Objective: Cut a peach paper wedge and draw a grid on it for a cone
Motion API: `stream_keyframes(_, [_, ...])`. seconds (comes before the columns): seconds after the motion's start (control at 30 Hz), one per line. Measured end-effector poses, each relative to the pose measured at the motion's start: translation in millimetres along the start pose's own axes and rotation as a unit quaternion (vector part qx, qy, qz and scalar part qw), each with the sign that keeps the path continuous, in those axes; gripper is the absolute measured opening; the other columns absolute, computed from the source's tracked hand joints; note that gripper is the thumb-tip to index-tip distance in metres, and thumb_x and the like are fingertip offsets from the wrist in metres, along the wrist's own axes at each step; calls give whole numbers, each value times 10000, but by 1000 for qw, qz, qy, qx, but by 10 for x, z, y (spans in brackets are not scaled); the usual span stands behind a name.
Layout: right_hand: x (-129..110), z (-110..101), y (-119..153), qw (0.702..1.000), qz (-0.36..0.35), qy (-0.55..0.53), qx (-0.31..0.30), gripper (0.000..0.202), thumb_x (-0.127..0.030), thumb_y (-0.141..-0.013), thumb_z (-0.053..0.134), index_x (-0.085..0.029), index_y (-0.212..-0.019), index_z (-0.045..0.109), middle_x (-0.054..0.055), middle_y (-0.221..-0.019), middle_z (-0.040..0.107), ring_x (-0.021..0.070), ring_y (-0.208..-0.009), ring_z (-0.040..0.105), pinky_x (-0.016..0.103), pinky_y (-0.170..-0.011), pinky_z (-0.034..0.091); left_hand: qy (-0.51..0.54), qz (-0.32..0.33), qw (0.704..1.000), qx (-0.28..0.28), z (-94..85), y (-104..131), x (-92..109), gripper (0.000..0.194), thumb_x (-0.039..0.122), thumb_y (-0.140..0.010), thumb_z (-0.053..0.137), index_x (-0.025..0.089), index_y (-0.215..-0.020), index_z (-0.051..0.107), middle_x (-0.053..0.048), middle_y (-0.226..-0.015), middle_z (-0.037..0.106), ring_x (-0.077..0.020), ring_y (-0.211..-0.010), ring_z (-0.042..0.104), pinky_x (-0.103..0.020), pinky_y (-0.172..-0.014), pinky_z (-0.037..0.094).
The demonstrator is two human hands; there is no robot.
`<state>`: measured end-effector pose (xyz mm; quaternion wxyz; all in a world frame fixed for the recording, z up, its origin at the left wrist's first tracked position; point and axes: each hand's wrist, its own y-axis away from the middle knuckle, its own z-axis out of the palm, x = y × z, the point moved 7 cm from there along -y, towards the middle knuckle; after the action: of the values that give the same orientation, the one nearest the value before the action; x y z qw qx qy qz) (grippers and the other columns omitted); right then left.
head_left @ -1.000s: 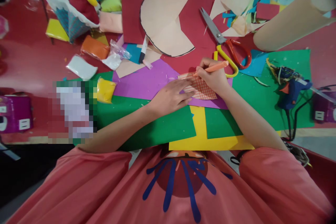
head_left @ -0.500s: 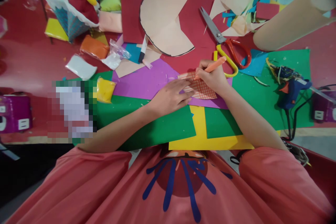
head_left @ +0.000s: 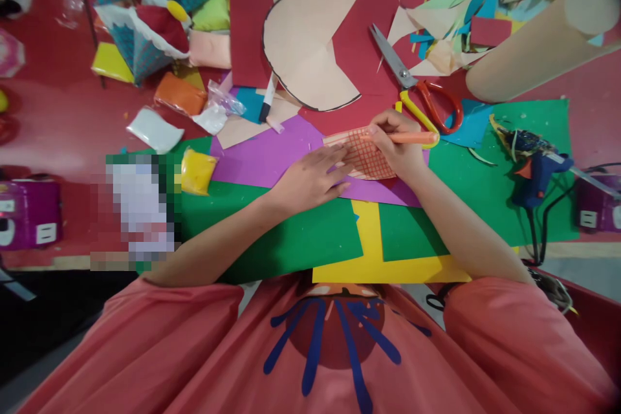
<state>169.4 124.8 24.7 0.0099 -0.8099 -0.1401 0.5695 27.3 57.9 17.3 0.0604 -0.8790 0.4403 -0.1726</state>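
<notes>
My right hand (head_left: 400,149) is closed round an orange marker (head_left: 412,138), its shaft lying nearly level and pointing right. Under both hands is a peach paper piece (head_left: 369,154) drawn with a crisscross of orange-brown lines. My left hand (head_left: 315,174) lies flat with fingers stretched out over the left end of that piece. Purple paper (head_left: 262,155) is beneath the piece. Just beyond my right hand are scissors (head_left: 407,77) with one red and one yellow handle, their blades pointing away to the left. The marker's tip is hidden by my fingers.
A large peach cutout (head_left: 305,32) with a black outline lies on red card ahead. A blue glue gun (head_left: 538,174) stands at right, below a cardboard tube (head_left: 524,45). Clay packets, such as a yellow one (head_left: 198,171), and patterned cones (head_left: 140,45) lie at left.
My right hand has turned the marker from a slant to nearly level and shifted slightly right. The drawn piece looks slightly rotated. My left hand stays flat on it.
</notes>
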Motion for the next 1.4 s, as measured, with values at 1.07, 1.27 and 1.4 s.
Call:
stream_keyframes(1.07, [73,64,-9,999,38,8,-28,304,-291,-828,608,-222,-611,407,-34,-594,453,109,-571,404,291,-548,309,29,-30,999,33,-72,-23,-41,291,275,-985,444,130,-1079,677,-166,-1183,677,-287,-1179,623,-458,-935,564])
stream_keyframes(1.27, [97,72,-11,998,45,18,-37,268,-308,-827,611,-222,-637,443,-15,-623,506,125,-597,456,302,-568,332,13,-28,999,33,-71,-27,-32,277,267,-981,454,136,-1067,681,-161,-1178,683,-286,-1173,629,-455,-931,569])
stream_keyframes(1.4, [100,84,-15,998,47,15,-45,274,-308,-810,629,-218,-629,443,-20,-610,510,118,-588,454,292,-561,330,24,-30,999,36,-74,-27,-34,284,269,-982,449,128,-1067,680,-169,-1190,676,-289,-1180,623,-457,-934,566])
